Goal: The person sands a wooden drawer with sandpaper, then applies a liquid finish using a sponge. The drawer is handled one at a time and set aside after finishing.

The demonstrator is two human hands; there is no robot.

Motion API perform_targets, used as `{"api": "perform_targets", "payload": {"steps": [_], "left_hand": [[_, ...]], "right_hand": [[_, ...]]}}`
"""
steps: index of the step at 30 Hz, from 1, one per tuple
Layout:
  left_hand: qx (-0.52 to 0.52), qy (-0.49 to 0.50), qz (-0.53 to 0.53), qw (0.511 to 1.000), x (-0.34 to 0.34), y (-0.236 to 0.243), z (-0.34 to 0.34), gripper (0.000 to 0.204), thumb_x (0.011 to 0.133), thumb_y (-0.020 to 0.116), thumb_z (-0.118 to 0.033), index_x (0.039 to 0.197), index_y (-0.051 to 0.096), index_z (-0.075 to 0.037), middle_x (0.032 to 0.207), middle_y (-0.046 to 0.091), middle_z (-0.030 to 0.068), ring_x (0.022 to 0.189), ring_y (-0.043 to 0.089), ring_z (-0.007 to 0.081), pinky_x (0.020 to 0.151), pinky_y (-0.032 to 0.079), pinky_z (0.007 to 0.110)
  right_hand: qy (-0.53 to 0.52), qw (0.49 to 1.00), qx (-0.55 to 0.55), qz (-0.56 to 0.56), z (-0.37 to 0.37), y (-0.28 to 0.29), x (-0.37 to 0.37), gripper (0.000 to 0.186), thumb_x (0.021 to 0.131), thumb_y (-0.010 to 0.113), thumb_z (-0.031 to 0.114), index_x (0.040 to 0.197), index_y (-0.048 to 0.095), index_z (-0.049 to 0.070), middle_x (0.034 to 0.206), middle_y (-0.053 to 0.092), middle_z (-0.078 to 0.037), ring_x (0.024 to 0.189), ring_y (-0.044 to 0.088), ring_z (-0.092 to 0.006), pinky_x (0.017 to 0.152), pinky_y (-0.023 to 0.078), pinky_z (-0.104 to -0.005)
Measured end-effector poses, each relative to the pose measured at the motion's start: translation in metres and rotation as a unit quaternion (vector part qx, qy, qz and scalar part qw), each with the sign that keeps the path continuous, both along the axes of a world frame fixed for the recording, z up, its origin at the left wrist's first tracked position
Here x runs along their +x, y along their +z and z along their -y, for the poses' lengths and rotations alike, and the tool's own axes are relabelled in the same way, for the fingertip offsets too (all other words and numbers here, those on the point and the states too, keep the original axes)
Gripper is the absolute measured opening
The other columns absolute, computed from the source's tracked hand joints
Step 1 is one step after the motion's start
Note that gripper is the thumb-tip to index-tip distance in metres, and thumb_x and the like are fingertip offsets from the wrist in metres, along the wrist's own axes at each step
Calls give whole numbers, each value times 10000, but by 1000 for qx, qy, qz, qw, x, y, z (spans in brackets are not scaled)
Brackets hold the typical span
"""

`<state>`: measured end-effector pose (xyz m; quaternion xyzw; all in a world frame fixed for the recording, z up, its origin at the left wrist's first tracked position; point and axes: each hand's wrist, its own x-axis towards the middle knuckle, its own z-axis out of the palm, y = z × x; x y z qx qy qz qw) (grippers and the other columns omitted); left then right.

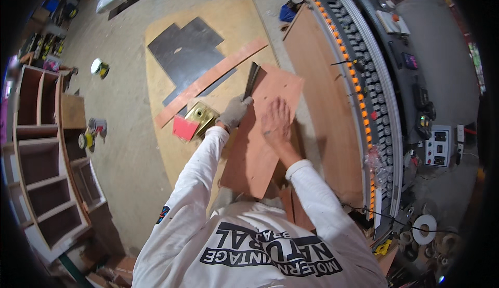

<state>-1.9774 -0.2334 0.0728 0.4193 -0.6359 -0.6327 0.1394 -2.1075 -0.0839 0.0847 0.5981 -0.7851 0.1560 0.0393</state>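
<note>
My left hand [235, 112], in a pale work glove, is closed around the lower end of a dark narrow strip [252, 80]. That strip slants along the left edge of a reddish-brown wooden panel [249, 155]. On the panel's upper part my bare right hand [277, 119] lies flat, fingers stretched out. Just left of the gloved hand is a gold-coloured metal tin [200, 113], with a flat red piece [184, 128] beside it. A long thin wooden strip [213, 82] crosses a dark grey sheet [184, 51] beyond the tin.
A large pale plywood sheet [156, 70] lies under these things. To the right stand a long wooden board [327, 96] and a roller conveyor [364, 70] with orange wheels. A shelf cabinet [44, 173] is at the left, with cans [97, 126] on the floor nearby.
</note>
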Motion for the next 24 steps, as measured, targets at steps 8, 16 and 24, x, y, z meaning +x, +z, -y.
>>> {"api": "perform_targets", "payload": {"steps": [8, 16, 24], "left_hand": [[-162, -28, 40, 986, 166, 28, -167, 530, 1017, 514, -138, 1540, 442, -86, 1129, 710, 283, 1132, 669, 434, 941, 514, 457], [-17, 45, 30, 998, 249, 28, -232, 325, 1032, 547, -161, 1336, 599, -55, 1000, 702, 202, 898, 628, 233, 812, 534, 371], [-175, 38, 20, 984, 233, 33, -229, 508, 1000, 561, -186, 1503, 528, -122, 1093, 717, 287, 973, 718, 400, 879, 540, 421]], "right_hand": [[-28, 998, 20, -54, -2, -21, 4, 544, 1051, 492, 321, 1458, 510, -40, 1568, 439, -266, 1490, 345, -447, 1248, 241, -528], [-66, 996, -2, -65, -3, -12, 29, 572, 1068, 459, 365, 1476, 505, -33, 1606, 419, -202, 1506, 340, -382, 1246, 246, -492], [-11, 995, 61, -84, -56, -14, 98, 566, 1075, 428, 310, 1518, 440, -43, 1620, 388, -226, 1521, 314, -398, 1256, 237, -497]]}}
